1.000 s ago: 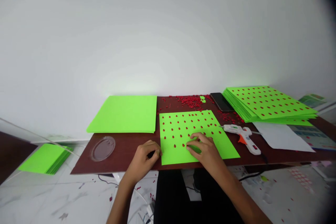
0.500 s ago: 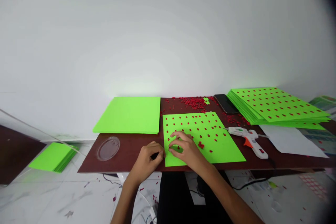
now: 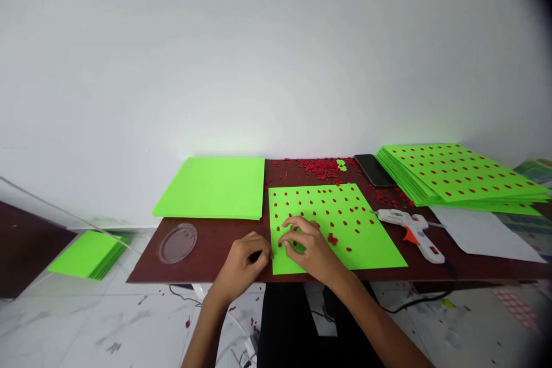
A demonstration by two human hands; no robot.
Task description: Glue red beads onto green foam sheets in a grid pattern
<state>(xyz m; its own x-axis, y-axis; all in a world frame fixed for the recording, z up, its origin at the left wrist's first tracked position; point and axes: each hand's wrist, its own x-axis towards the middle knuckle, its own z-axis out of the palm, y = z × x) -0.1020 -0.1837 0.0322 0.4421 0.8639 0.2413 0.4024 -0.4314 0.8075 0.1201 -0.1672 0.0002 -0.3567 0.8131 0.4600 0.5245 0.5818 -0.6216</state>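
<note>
A bright green sheet (image 3: 371, 247) dotted with rows of small red pieces lies at the table's front middle. My right hand (image 3: 308, 244) is over its left part, thumb and fingers apart, close to a red piece (image 3: 280, 245) near the left edge. My left hand (image 3: 248, 259) rests at the sheet's lower left edge, fingers curled with the tips close to the thumb; anything between them is too small to make out. A small cluster of red pieces (image 3: 332, 239) lies on the sheet just right of my right hand.
Plain green sheets (image 3: 215, 187) lie left, dotted ones (image 3: 461, 172) right. A glue gun (image 3: 414, 230), phone (image 3: 373, 171), white paper (image 3: 487, 233), clear round lid (image 3: 177, 243) and scattered red pieces (image 3: 321, 169) are on the table (image 3: 202, 270). More green sheets (image 3: 88, 254) lie low at left.
The thumb of my right hand has come away from the red piece near the sheet's left edge, and its fingers have opened slightly. My left hand has hardly moved. The view has shifted slightly.
</note>
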